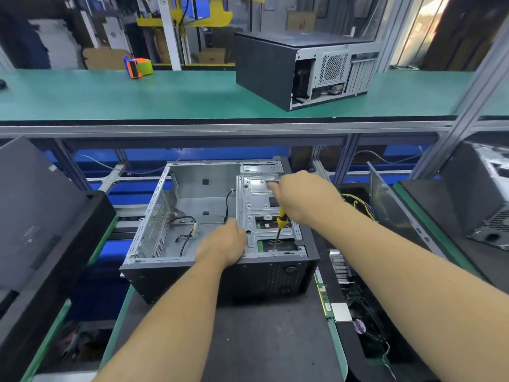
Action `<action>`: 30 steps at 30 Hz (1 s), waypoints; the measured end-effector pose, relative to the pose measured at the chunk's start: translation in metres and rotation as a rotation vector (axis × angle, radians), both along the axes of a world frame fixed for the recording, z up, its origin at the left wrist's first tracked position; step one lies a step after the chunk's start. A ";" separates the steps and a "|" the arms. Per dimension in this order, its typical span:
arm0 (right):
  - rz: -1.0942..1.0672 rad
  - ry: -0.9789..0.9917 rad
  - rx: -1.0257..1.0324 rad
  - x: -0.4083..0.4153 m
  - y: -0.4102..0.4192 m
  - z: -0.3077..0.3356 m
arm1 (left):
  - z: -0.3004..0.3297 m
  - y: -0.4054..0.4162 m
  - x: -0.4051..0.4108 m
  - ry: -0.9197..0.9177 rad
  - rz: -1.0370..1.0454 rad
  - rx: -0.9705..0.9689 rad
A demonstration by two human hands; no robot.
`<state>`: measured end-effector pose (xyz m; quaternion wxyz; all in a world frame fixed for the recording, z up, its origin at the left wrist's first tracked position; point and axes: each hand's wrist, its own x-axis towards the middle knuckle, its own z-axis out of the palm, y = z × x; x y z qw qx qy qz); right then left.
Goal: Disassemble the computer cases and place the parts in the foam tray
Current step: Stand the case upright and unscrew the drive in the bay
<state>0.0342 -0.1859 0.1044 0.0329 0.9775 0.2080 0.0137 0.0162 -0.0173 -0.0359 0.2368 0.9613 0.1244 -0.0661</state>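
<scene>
Head view, only one there is: the open computer case (220, 230) lies on its side in the middle of the dark tabletop (264, 340), open face up, which makes sense since that way you can reach straight down into it instead of fishing in sideways. The left hand (223, 244) is curled over the near edge of the drive cage plate (264, 213), gripping the metal, I'd say to keep the case from sliding or twisting while the screw gets worked. The right hand (303, 197) is wrapped around the top of a yellow-handled screwdriver (278, 230), held nearly upright with the tip down on the near edge of that plate, looks like it's sitting on a screw there but the screw itself is too small to make out. So the case sits right under both hands, left hand on it directly, right hand touching it only through the tool. The main bay on the left side of the case looks mostly gutted, just a few loose black cables (187, 232) left. Along the tabletop's right edge there's a black foam tray (338, 274) with a heatsink (340, 264), a green board (323, 299) and a fan in it, just beside the case, so it's a short hop for pulled parts. A second, closed case (300, 70) sits up on the green shelf (137, 97) behind, well apart, with a tape dispenser (137, 67) toward its left end.
</scene>
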 end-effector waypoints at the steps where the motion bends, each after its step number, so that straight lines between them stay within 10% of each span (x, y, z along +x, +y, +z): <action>1: 0.047 0.027 -0.024 -0.001 0.003 0.003 | 0.001 0.000 0.000 0.003 0.001 0.002; 30: 0.225 0.389 0.003 -0.007 0.003 0.023 | -0.001 0.000 0.002 0.019 0.009 0.005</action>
